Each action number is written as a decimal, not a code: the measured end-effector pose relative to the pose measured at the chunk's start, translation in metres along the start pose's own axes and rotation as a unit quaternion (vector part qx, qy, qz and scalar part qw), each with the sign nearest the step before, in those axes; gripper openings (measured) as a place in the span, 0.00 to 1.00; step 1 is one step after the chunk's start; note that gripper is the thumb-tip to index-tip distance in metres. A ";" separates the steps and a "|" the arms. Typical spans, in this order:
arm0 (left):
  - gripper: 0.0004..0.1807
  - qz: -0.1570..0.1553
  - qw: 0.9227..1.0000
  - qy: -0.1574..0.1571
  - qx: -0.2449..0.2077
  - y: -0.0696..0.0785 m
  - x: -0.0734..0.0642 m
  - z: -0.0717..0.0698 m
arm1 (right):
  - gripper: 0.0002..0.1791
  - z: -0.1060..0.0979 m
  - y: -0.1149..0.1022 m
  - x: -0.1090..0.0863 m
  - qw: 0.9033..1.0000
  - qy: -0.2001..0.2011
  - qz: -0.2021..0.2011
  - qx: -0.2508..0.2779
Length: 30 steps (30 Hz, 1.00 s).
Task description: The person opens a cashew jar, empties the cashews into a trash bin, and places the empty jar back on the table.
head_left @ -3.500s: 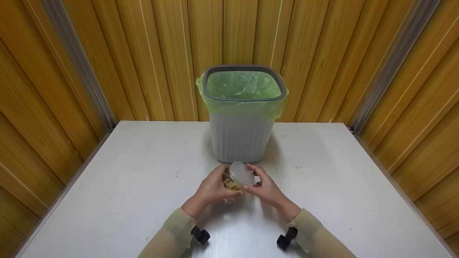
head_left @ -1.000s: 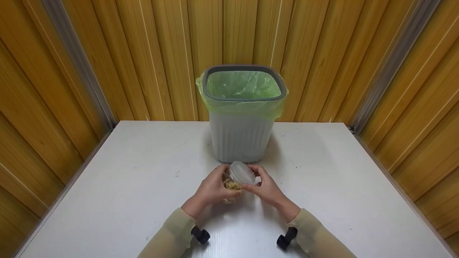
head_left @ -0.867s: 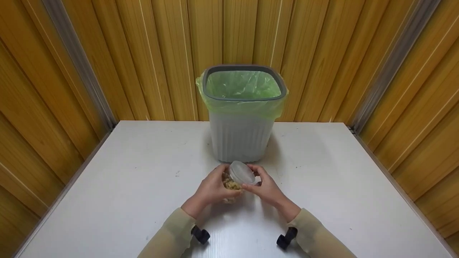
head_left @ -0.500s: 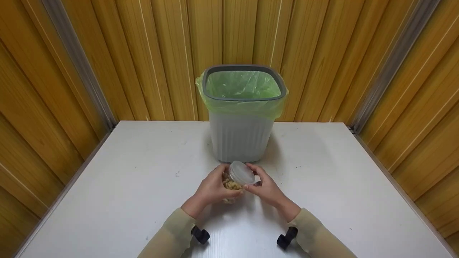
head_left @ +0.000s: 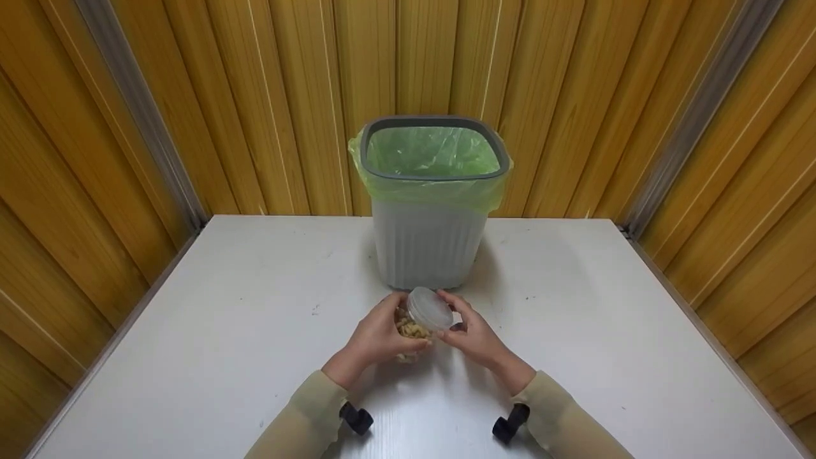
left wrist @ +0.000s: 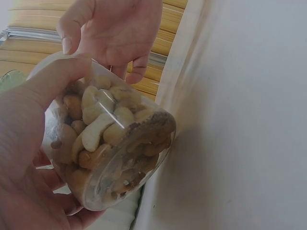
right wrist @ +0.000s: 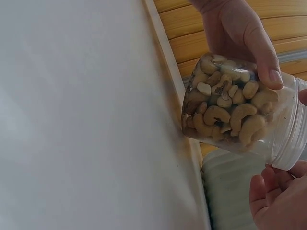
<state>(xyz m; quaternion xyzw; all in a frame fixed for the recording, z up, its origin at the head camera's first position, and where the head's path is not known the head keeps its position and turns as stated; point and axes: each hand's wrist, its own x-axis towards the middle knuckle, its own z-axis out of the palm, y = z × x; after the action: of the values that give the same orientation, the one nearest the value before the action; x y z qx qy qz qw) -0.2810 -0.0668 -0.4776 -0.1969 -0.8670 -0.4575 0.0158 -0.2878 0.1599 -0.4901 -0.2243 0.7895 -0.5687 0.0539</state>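
My left hand (head_left: 376, 331) grips a clear plastic jar (right wrist: 230, 105) of cashew nuts, with the thumb along the near side and fingers round the far side. The jar is tilted, its lidded end leaning to the right. On that end sits a round translucent screw lid (head_left: 431, 308). My right hand (head_left: 477, 338) holds the lid's rim between thumb and fingers. In the left wrist view the jar's base (left wrist: 139, 158) faces the white tabletop, and the right hand's fingers partly hide behind the jar.
A light grey trash bin (head_left: 427, 242) with a dark grey rim and green liner bag (head_left: 433, 194) stands just beyond the hands. The white table (head_left: 191, 357) is enclosed by wood-patterned walls (head_left: 293, 108) at the back and both sides.
The right thumb and fingers shift slightly back and forth round the lid's rim. The left hand, jar and bin stay in place.
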 end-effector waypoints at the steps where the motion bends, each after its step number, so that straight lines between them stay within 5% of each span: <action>1: 0.45 0.000 1.000 0.000 0.001 0.000 0.000 0.000 | 0.42 0.000 0.000 0.000 1.000 -0.003 0.000 0.000; 6: 0.44 0.000 1.000 0.000 0.002 0.001 0.000 0.000 | 0.45 0.002 -0.002 -0.001 1.000 0.008 0.013 -0.011; 13: 0.43 -0.006 1.000 -0.001 -0.001 0.002 0.000 -0.001 | 0.37 0.004 -0.005 0.000 0.998 0.056 0.029 -0.018; 30: 0.44 -0.006 1.000 0.001 0.003 0.000 0.001 -0.001 | 0.39 0.001 -0.003 -0.001 0.999 0.031 0.006 -0.010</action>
<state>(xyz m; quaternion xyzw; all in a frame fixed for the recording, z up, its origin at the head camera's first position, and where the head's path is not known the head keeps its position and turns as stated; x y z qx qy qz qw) -0.2819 -0.0667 -0.4767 -0.1913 -0.8693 -0.4556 0.0149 -0.2856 0.1587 -0.4877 -0.2026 0.7976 -0.5673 0.0305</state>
